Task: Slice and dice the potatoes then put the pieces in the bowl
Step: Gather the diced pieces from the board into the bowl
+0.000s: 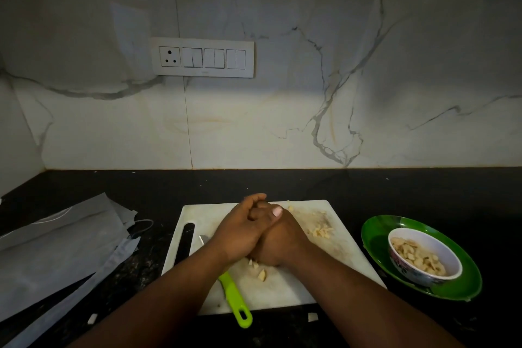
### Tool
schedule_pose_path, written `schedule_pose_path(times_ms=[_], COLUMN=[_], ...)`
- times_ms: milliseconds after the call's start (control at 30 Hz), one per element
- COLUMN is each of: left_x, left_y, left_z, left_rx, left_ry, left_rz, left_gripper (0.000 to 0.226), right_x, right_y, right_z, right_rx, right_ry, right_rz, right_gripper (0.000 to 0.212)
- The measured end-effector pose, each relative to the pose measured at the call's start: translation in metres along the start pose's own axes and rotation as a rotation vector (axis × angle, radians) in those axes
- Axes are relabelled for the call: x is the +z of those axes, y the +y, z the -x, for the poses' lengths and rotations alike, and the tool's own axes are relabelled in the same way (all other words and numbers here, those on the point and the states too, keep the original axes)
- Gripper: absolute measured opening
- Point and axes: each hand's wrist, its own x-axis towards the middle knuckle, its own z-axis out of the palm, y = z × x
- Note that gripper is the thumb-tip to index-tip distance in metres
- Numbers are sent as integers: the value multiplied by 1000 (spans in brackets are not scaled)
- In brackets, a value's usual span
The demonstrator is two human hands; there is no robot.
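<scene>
A: Hands, centre of frame? The left hand (240, 230) and right hand (278, 240) are pressed together over the white cutting board (319, 277), fingers curled and interlocked. One pale thumbnail shows on top.

B: Holding anything?

A: Cannot tell — the cupped fingers hide whatever lies between the palms. A few diced potato pieces (260, 271) lie on the board just below the wrists.

B: Other potato?

A: A loose heap of potato bits (320, 230) sits on the board right of the hands. More cut potato fills the white bowl (449, 256) at lower right; the bowl stands on a green plate (378, 230), just beside the board's right edge.

B: Knife?

A: The green-handled knife (236, 298) lies on the board under the left forearm, handle pointing to the lower edge and overhanging the board — blade mostly hidden by the arm.

B: Surroundings?

A: Dark countertop (409, 192); grey plastic bags (56, 248) at lower left; switch panel (202, 57) on the marble wall, upper left of centre.
</scene>
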Motion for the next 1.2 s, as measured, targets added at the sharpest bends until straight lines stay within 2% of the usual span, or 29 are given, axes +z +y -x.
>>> schedule_pose_path(times_ms=[167,267,367,533,633,867,1000,1067,1200], left_x=[-6,-8,-11,-16,-22,-23,-12,-1,39], left_y=[5,7,3,4,7,22,50,63,91], left_z=[3,4,2,-1,0,7,19,17,7], left_rx=[-22,-32,-60,-107,-92,62,135,88,-93], left_ry=[0,0,41,69,127,222,249,235,216], left_rz=[91,177,266,342,365,235,153,194,386], left_gripper=[45,61,69,82,92,78,69,61,64], right_x=[-15,-28,-31,-24,-27,-39,-54,-62,-84], right_y=[-22,-29,-26,-18,-14,-14,-24,-26,-23], right_z=[2,4,-1,-12,-16,-16,-11,-3,15], right_rx=[-14,-49,34,112,163,301,500,590,644], right_ry=[40,140,126,113,177,232,303,267,255], right_rz=[-45,-8,-41,-211,-313,-639,-975,-1145,-1347], right_gripper=[46,35,21,35,14,7,9,9,10])
